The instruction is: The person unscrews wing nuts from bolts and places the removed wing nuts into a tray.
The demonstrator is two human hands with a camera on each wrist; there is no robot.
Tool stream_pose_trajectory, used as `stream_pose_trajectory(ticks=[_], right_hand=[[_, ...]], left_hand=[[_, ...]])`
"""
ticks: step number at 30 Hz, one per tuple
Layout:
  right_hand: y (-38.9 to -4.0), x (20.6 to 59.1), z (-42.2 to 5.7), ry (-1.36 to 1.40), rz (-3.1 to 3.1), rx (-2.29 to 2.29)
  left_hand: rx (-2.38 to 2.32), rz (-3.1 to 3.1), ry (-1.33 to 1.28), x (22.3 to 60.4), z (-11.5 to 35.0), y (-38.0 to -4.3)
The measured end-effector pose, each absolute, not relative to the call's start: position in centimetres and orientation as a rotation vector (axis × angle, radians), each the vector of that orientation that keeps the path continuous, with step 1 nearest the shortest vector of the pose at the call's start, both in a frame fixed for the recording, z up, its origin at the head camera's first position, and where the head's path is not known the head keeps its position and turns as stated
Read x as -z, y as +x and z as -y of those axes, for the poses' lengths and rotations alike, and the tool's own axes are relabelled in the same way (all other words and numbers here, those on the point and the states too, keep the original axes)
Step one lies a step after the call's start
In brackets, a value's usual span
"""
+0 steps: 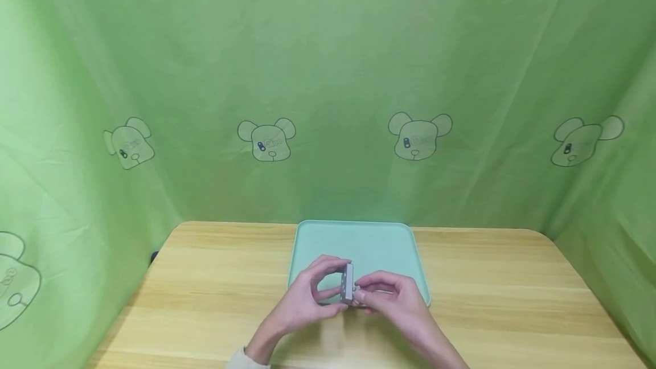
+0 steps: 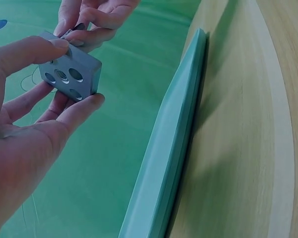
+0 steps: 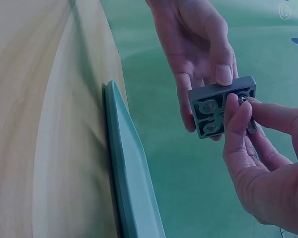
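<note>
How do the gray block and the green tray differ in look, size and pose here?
The block is gray with round holes; the tray is pale green with a raised rim. The block is small enough for the left hand to grip, while the tray is much larger. The block is held up; the tray lies on the table. Both look roughly rectangular.

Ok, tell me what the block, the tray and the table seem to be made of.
Block: dull grey, perhaps cast metal or moulded plastic; crisp edges and a recessed back fit either.
Tray: probably plastic with a smooth satin finish, given its even mint colour and rounded, raised rim.
Table: wood-look with a low sheen and streaky grain; solid wood or laminate, I can't tell.
</note>
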State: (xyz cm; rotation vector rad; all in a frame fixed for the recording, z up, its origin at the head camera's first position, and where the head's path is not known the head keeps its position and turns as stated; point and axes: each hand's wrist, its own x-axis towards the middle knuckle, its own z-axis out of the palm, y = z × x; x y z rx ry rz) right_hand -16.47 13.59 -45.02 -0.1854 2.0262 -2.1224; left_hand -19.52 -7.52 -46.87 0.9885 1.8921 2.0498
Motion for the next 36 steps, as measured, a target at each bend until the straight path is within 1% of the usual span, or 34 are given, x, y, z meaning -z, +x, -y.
stream_pose_trajectory(ticks=[9, 13, 17, 21, 24, 27, 29, 32, 36], right_hand=[[-16.3, 44.5, -13.5, -0.214, -2.124, 2.077], [-16.1, 44.5, -13.3, -0.326, -2.282, 2.049], [-16.1, 44.9, -13.2, -0.661, -2.484, 2.029], [-16.4, 45.4, -13.1, -1.163, -2.775, 1.92], [-16.7, 45.4, -12.9, -1.522, -2.871, 1.858], [-16.7, 44.7, -12.5, -1.788, -2.886, 1.811], [-16.6, 44.2, -12.3, -1.884, -2.9, 1.776], [-16.6, 44.1, -12.1, -1.941, -2.926, 1.738], [-16.7, 44.5, -12.3, -1.867, -2.927, 1.734]], left_hand=[[-2.058, -1.89, 1.0, 47.1, 7.6, -19.6], [-2.081, -1.918, 0.975, 47.2, 7.5, -19.7], [-2.104, -1.931, 0.955, 47.3, 7.6, -19.8], [-2.126, -1.92, 0.934, 47.2, 7.7, -19.8], [-2.135, -1.912, 0.916, 47.1, 7.8, -19.8], [-2.141, -1.916, 0.898, 46.7, 7.7, -19.7], [-2.141, -1.925, 0.885, 46.0, 7.7, -19.3], [-2.137, -1.937, 0.869, 44.9, 7.7, -18.9], [-2.132, -1.937, 0.875, 44.6, 7.7, -18.8]])
